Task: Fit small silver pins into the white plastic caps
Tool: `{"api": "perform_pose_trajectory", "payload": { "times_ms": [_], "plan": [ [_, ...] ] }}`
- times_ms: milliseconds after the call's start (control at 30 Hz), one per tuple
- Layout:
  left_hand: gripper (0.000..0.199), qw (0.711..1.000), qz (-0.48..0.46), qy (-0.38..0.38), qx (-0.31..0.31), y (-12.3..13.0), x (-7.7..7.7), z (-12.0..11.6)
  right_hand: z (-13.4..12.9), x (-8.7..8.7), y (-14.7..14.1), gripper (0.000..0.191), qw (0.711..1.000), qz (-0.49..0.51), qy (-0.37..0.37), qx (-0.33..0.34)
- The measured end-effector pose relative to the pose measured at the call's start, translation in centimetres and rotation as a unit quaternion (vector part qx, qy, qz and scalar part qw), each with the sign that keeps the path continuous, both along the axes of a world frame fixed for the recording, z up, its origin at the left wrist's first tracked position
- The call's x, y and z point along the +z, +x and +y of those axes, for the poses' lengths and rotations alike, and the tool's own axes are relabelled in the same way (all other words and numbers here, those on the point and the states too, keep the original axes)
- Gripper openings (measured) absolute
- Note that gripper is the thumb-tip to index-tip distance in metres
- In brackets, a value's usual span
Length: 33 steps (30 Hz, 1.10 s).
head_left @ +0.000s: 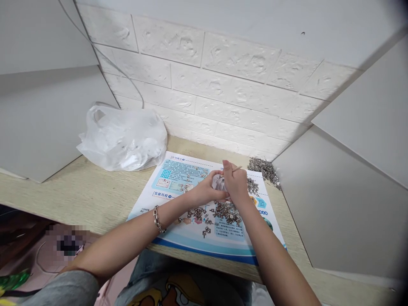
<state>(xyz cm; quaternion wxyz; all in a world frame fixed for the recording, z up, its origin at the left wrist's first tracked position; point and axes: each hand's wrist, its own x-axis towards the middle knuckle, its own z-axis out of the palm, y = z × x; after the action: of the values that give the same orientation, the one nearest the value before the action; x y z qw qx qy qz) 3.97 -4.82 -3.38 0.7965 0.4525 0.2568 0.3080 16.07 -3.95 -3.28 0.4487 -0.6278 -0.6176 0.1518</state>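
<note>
My left hand (204,187) is wrapped round a small whitish round piece (218,182) above the printed sheet. Closed round a thin pale wooden stick (237,168), my right hand (236,182) meets the left one, with the stick's lower end at the round piece. Below both hands, a heap of small shiny metal parts (228,212) lies on the blue and white sheet (146,199). More of these parts are scattered to the left of it and behind my right hand. What the inside of the round piece holds is too small to tell.
A white plastic bag (124,138) sits at the back left of the wooden table (95,193). A pile of small metal pieces (265,170) lies by the brick-patterned wall (223,80) at the back right. Grey panels (350,204) stand on both sides.
</note>
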Motion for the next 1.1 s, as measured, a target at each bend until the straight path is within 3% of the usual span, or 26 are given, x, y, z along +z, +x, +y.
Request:
{"api": "perform_pose_trajectory", "payload": {
  "times_ms": [267, 433, 567, 667, 800, 867, 1000, 1100],
  "plan": [
    [0.062, 1.000, 0.023, 0.020, 0.005, -0.3, 0.5, -0.3, 0.1, -0.6, 0.0, 0.049, 1.000, -0.022, -0.004, 0.020],
    [0.064, 1.000, -0.004, 0.021, -0.014, 0.1, -0.1, -0.1, -0.1, 0.5, 0.3, 0.052, 0.990, 0.135, -0.032, -0.020],
    [0.067, 0.999, -0.053, 0.014, 0.002, 0.6, -0.7, 0.2, -0.4, 1.5, 0.7, 0.055, 0.966, 0.258, 0.012, -0.032],
    [0.070, 0.998, -0.061, -0.029, -0.001, 0.4, -0.8, 0.4, -0.6, 1.7, 0.7, 0.051, 0.970, 0.237, 0.046, -0.030],
    [0.077, 0.996, -0.041, -0.076, -0.037, -0.3, -0.5, 1.0, -0.6, 1.5, 1.3, 0.039, 0.987, 0.126, 0.090, -0.051],
    [0.081, 0.996, -0.025, -0.071, -0.037, -0.6, -0.2, 1.2, -0.5, 1.4, 1.9, 0.032, 0.994, 0.089, 0.050, -0.031],
    [0.092, 0.999, 0.009, -0.006, -0.043, -0.9, 0.1, 1.4, -0.2, 1.0, 2.6, 0.034, 0.980, 0.127, -0.119, 0.098],
    [0.105, 0.993, 0.048, 0.089, -0.057, -1.4, 0.0, 1.7, -0.1, 0.8, 2.5, 0.035, 0.961, 0.187, -0.139, 0.148]
  ]
}}
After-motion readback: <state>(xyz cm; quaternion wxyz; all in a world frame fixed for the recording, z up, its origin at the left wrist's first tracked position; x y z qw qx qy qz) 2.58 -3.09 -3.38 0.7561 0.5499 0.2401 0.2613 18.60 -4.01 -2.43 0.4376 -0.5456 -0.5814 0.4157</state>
